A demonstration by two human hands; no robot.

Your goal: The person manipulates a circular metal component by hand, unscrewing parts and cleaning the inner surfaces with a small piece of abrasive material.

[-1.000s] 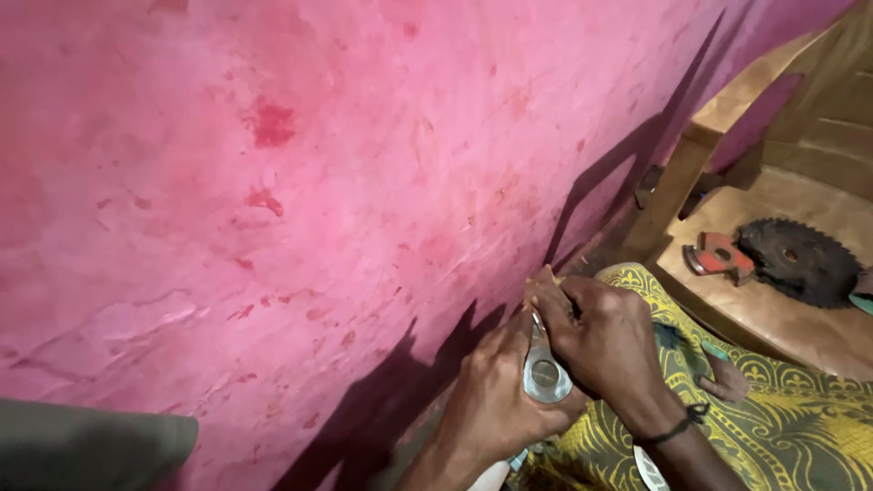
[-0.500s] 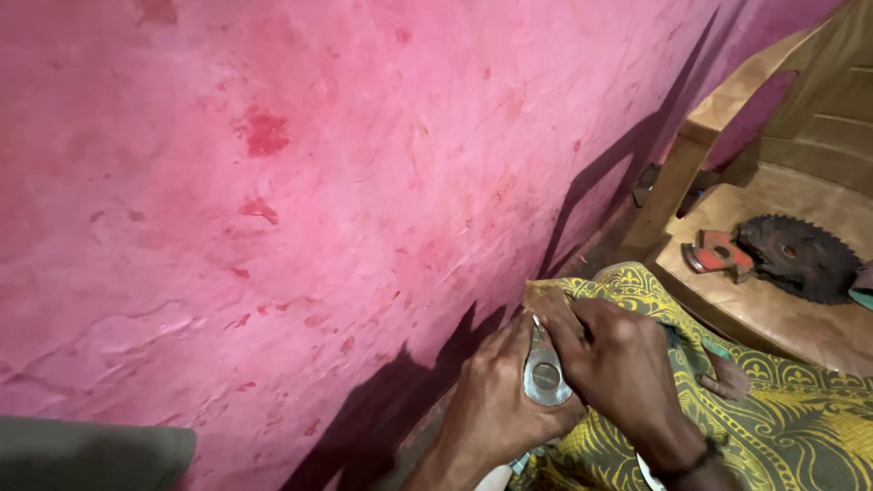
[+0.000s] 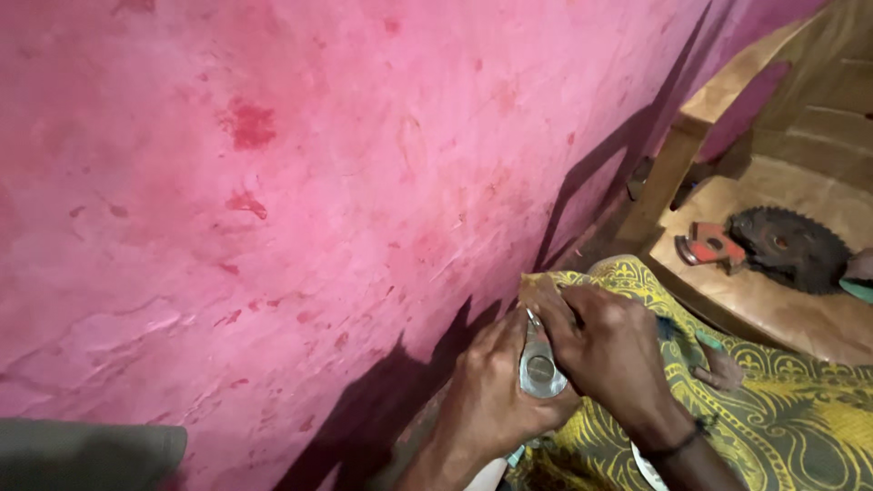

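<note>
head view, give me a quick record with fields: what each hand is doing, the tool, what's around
left hand: left hand wraps the metal tool from the wall side
right hand: right hand grips it from the other side, a dark band on the wrist
tool: metal tool, silvery, with a round pivot, kind unclear
underneath: yellow patterned cloth
wall: pink wall, red blotches
behind: circular saw blade on a wooden chair

Left hand point(image 3: 491, 395) and right hand point(image 3: 609, 355) pressed together, fingers curled.

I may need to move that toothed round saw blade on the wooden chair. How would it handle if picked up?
The saw blade looks like dark metal, so probably stiff and heavy for its thinness. It lies flat on the chair seat, unlikely to roll. Its toothed rim could cut fingers.
</note>
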